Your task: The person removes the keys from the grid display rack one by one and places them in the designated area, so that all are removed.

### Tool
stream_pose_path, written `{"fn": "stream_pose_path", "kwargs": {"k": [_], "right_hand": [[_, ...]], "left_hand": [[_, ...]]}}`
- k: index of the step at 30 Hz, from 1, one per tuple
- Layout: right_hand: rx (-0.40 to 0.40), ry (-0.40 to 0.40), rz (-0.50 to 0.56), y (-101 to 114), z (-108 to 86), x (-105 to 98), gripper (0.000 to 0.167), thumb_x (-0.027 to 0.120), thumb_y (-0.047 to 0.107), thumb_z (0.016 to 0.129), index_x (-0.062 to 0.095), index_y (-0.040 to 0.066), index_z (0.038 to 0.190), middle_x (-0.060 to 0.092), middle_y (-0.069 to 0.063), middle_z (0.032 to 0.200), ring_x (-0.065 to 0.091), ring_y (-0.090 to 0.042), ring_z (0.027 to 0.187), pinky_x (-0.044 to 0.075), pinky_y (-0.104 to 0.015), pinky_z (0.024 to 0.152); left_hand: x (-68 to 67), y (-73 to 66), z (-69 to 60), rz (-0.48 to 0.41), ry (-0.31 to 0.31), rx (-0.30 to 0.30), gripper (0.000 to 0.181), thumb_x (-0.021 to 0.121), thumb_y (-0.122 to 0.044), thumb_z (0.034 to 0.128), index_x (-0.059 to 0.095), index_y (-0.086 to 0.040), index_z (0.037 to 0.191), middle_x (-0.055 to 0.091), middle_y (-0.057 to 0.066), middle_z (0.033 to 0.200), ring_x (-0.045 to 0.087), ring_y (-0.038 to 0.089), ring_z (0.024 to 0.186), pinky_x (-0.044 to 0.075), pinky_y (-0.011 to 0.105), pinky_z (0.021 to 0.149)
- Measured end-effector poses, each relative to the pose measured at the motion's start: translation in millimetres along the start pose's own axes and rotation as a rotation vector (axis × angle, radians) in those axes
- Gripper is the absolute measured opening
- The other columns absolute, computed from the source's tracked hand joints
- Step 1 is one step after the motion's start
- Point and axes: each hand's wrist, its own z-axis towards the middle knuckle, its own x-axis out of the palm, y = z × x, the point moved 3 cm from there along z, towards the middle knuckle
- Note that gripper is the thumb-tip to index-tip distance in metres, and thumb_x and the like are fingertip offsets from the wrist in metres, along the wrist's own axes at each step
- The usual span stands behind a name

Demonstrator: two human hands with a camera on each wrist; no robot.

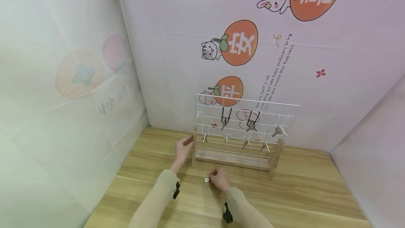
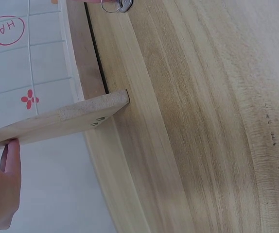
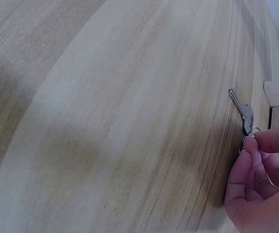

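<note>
My right hand (image 1: 220, 179) pinches a small metal ring with a silver key (image 1: 206, 179) hanging from it, just above the table in front of the rack. In the right wrist view, the key (image 3: 243, 112) points away from the thumb and fingertip of the right hand (image 3: 263, 179). A white wire grid rack (image 1: 246, 133) stands on wooden side posts and a base bar. Its left wooden post (image 1: 194, 150) is gripped near the top by my left hand (image 1: 183, 149). The left wrist view shows the left hand (image 2: 1, 189) with fingers against that post (image 2: 57, 121).
Black hooks (image 1: 226, 113) and several white hooks hold other keys on the grid, one key (image 1: 277, 130) at the right. The wood-grain table (image 1: 303, 189) meets a printed cloth wall (image 1: 171, 62) behind and pale walls on both sides.
</note>
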Motion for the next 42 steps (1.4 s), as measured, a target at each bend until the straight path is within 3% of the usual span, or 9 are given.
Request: {"fn": "stream_pose_path", "kwargs": {"k": [3,7,25,37,42], "right_hand": [[0.003,0.001,0.003,-1.0,0.7,0.1,0.005,0.066,0.003,0.085,0.068,-0.001,0.084,0.067,-0.009,0.075,0.054,-0.012,0.065,0.045,-0.021,0.055],[0.018,-0.001,0.014,-1.6,1.5,-0.2,0.004,0.066,0.002,0.085,0.068,-0.001,0.084,0.066,-0.008,0.076,0.054,-0.012,0.066,0.046,-0.021,0.055],[0.021,0.001,0.060,0.2,2.1,-18.4,0.010,0.064,0.006,0.087,0.069,-0.001,0.093,0.069,-0.009,0.083,0.057,-0.011,0.069,0.049,-0.020,0.056],[-0.078,-0.033,0.123,27.2,-7.4,-46.1,0.010,0.066,0.005,0.090,0.068,-0.002,0.097,0.071,-0.014,0.088,0.064,-0.016,0.072,0.054,-0.017,0.057],[-0.108,-0.049,0.141,43.6,-12.6,-60.8,0.014,0.065,0.007,0.092,0.068,-0.002,0.102,0.072,-0.018,0.091,0.067,-0.020,0.075,0.054,-0.015,0.060]], "left_hand": [[0.4,7.3,3.3,-0.001,0.001,0.000,0.032,0.066,0.002,0.0910,0.063,0.008,0.123,0.066,0.028,0.123,0.067,0.042,0.112,0.062,0.040,0.093],[1.8,29.3,12.6,-0.009,-0.007,-0.008,0.033,0.069,-0.002,0.0904,0.065,0.003,0.122,0.068,0.024,0.124,0.068,0.037,0.111,0.063,0.029,0.089],[2.6,30.3,12.4,-0.032,-0.009,-0.008,0.034,0.069,-0.001,0.0895,0.065,0.004,0.122,0.067,0.025,0.124,0.067,0.040,0.113,0.062,0.032,0.092],[2.3,29.3,11.4,-0.028,-0.009,0.005,0.034,0.069,0.000,0.0898,0.064,0.005,0.123,0.066,0.026,0.124,0.067,0.039,0.112,0.063,0.028,0.089],[2.4,26.9,11.0,-0.034,-0.002,0.003,0.034,0.067,0.003,0.0905,0.062,0.008,0.123,0.064,0.029,0.125,0.065,0.043,0.114,0.062,0.035,0.091]]}}
